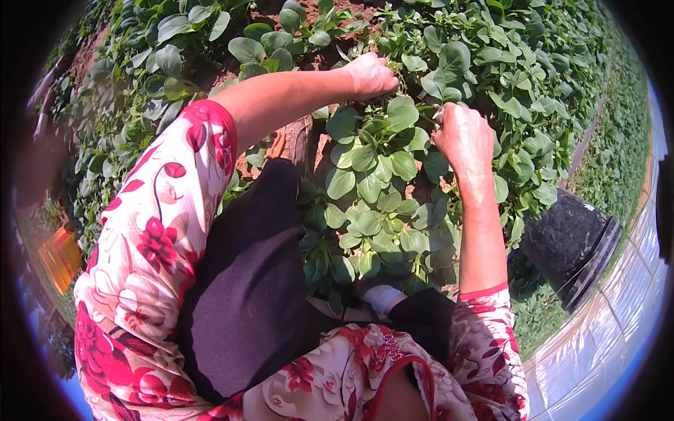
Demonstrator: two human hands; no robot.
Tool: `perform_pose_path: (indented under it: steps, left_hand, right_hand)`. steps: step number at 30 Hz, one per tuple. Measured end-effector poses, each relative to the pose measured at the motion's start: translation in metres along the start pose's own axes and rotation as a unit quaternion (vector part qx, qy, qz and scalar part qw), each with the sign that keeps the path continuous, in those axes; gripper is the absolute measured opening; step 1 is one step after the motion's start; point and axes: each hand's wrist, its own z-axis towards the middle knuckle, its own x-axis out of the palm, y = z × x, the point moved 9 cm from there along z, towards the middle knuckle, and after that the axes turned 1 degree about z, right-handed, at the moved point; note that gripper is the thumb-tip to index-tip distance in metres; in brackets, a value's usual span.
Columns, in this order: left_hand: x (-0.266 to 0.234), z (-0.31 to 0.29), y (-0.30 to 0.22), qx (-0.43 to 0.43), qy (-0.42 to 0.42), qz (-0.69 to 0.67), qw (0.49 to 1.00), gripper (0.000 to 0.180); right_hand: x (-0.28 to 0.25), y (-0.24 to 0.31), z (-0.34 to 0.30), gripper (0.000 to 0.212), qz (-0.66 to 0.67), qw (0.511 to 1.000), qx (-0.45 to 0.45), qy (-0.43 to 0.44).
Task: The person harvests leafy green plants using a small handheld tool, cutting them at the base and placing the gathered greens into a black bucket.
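My left hand (372,76) reaches across the far side of the bed, its fingers curled down among thin green stems. What it grips is hidden behind the knuckles. Closer to me and to the right, my right hand (465,139) is closed in a fist. A small greyish bit shows at its thumb side, too little to name. Between and below the hands grows a leafy green plant (365,158) with rounded leaves. Finer, small-leaved greenery (404,35) stands just beyond my left hand.
A black plastic bucket (565,238) lies tipped at the right, near white sheeting (597,351). My brown shoe (289,144) stands on reddish soil among the plants. Dense leafy rows (547,91) stretch to the right. Something orange and yellow (60,258) sits at the far left.
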Motion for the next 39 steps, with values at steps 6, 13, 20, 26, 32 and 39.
perform_pose_path:
  steps: [6, 13, 20, 26, 32, 39]
  left_hand:
    - [0.002, 0.001, 0.002, -0.009, 0.010, -0.008, 1.000, 0.025]
    - [0.001, -0.002, 0.000, -0.007, -0.003, 0.002, 1.000, 0.019]
    - [0.008, 0.004, -0.001, -0.017, 0.034, -0.001, 0.999, 0.019]
    - [-0.014, -0.020, 0.001, -0.010, 0.040, -0.042, 0.998, 0.023]
    - [-0.040, -0.006, -0.027, 0.006, 0.016, -0.078, 0.997, 0.044]
    - [-0.045, 0.056, 0.000, -0.078, 0.167, 0.090, 0.979, 0.038]
  right_hand:
    - [-0.001, 0.003, 0.004, 0.012, 0.006, 0.999, -0.035, 0.004]
    - [0.001, 0.006, 0.014, 0.016, 0.015, 0.999, 0.024, 0.033]
    - [0.027, 0.000, 0.019, 0.011, 0.060, 0.995, 0.075, -0.003]
    - [0.041, 0.002, 0.005, 0.010, 0.103, 0.991, 0.073, -0.052]
    - [0.013, -0.027, -0.003, 0.012, 0.132, 0.979, 0.137, -0.079]
    - [0.021, -0.059, -0.004, 0.018, 0.234, 0.942, 0.214, -0.108]
